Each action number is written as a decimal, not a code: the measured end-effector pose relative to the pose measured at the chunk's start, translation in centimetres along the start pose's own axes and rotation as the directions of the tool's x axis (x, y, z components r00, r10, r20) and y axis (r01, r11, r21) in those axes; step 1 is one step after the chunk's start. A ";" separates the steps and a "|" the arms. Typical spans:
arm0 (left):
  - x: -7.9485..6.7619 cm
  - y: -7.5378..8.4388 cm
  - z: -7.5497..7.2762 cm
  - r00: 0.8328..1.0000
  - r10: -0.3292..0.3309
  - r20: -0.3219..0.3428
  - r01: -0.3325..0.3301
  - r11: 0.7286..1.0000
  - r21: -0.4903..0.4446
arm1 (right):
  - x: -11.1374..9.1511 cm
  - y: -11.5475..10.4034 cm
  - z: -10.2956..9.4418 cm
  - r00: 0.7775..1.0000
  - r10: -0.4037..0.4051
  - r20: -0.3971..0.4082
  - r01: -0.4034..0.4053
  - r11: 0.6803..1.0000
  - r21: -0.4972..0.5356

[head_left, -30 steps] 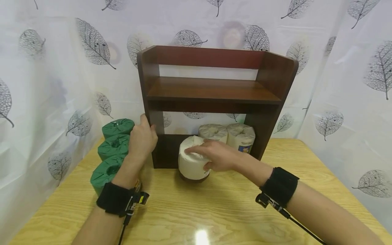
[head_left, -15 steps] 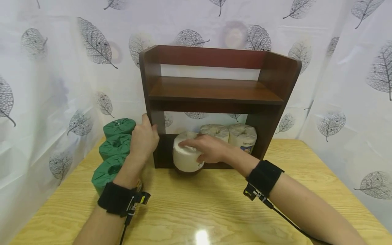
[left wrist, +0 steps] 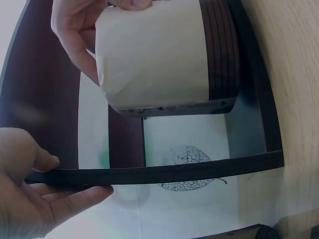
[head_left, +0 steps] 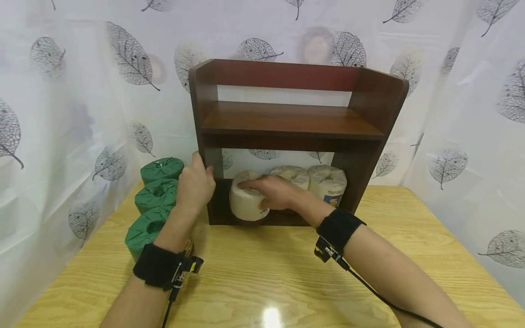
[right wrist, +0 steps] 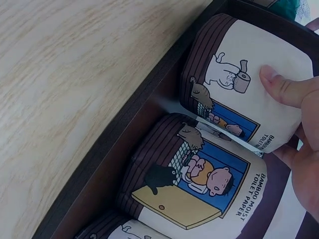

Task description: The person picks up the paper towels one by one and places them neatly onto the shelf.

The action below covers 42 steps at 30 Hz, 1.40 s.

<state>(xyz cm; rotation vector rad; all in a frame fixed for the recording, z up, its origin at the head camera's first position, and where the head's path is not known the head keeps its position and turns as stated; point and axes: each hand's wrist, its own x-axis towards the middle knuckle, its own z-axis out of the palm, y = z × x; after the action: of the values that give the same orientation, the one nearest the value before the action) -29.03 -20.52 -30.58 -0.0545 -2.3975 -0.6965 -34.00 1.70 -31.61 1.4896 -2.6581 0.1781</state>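
Note:
My right hand (head_left: 279,192) grips a cream-wrapped toilet paper roll (head_left: 246,206) by its upper part, thumb on the near side. The roll is in the lower compartment of the dark brown shelf (head_left: 293,119), near the left panel. In the right wrist view, the roll's wrapper (right wrist: 239,64) shows a cartoon cat and a brown striped base. My left hand (head_left: 196,186) holds the front edge of the left side panel (left wrist: 149,174), thumb on the inner side and fingers outside. Two similar rolls stand to the right, one partly hidden behind my right hand (right wrist: 301,112).
Three green-wrapped rolls (head_left: 156,195) stand in a row on the wooden table (head_left: 287,269), left of the shelf and partly behind my left arm. A leaf-patterned curtain (head_left: 443,114) hangs behind and at both sides. Cables run from both wristbands.
My right hand has carried the cream roll left and back, from in front of the shelf into its lower compartment. My left hand keeps its hold on the panel.

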 end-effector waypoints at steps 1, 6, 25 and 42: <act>0.0 0.0 0.0 1.000 0.000 0.003 0.000 1.000 -0.001 | 0.2 0.1 0.0 1.000 0.006 0.003 -0.006 1.000 0.005; 0.2 0.0 -0.1 1.000 -0.003 0.011 0.003 1.000 0.004 | 1.1 0.7 0.1 0.999 0.026 0.039 -0.026 1.000 0.009; 0.4 0.0 -0.1 1.000 0.000 0.006 0.000 1.000 0.010 | 3.4 0.7 0.6 0.997 0.058 0.044 -0.055 0.996 -0.066; 0.2 -0.1 0.1 1.000 0.005 -0.014 -0.005 1.000 0.012 | 3.1 1.0 -0.9 0.999 0.028 0.022 -0.026 0.997 -0.069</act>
<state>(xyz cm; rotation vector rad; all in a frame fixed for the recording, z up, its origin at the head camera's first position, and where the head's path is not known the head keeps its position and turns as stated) -29.23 -20.63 -30.57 -0.0507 -2.3874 -0.6785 -36.48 -0.29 -30.36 1.4444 -2.6742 0.0716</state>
